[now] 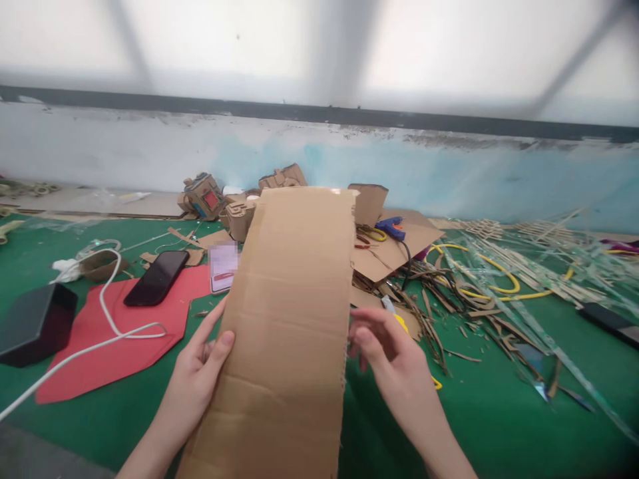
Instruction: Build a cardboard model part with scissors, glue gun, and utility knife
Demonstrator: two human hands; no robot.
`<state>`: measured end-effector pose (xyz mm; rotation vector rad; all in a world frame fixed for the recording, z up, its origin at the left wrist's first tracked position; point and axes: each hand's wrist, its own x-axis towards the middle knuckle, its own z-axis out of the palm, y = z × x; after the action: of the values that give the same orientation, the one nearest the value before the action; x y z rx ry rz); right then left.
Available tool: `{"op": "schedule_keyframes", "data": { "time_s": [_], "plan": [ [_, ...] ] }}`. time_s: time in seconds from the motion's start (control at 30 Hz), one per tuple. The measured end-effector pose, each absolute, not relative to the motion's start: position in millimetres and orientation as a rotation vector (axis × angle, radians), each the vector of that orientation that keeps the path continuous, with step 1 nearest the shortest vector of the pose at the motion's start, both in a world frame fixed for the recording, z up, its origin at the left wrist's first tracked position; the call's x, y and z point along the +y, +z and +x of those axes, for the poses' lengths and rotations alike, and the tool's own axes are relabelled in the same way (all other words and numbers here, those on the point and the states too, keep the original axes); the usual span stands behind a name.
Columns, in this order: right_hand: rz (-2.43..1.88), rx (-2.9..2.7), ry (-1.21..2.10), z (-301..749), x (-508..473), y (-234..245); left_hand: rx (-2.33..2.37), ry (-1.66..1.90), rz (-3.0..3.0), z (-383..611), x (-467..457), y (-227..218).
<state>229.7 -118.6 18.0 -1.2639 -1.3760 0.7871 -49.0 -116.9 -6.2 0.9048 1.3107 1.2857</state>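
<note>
A long brown cardboard sheet (289, 299) stands tilted up in front of me, with faint creases across it and a rough right edge. My left hand (202, 359) grips its left edge, thumb on the near face and the other fingers partly hidden behind. Close beside the right edge is my right hand (384, 346), its fingers loosely bent and apart; I see nothing held in it. Whether its fingertips touch the edge I cannot tell. Part of a yellow-handled tool (401, 324) shows behind that hand.
At left, a black phone (157, 278) lies on red sheet material (170, 332), near a dark box (37, 324) and white cable (107, 299). Behind are cardboard models (204, 197) and a blue glue gun (393, 227). Cardboard scraps (434, 299), yellow hose (514, 289) and sticks (544, 239) cover the right.
</note>
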Motion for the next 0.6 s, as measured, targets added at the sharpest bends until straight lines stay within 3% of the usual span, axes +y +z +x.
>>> {"op": "schedule_keyframes", "data": {
  "time_s": [0.3, 0.6],
  "plan": [
    [-1.204, -1.439, 0.691, 223, -81, 38, 1.359, 1.253, 0.947, -65, -121, -25],
    [-1.046, -1.396, 1.25, 210, -90, -2, 1.337, 1.249, 0.89, -69, -99, -11]
  ]
}}
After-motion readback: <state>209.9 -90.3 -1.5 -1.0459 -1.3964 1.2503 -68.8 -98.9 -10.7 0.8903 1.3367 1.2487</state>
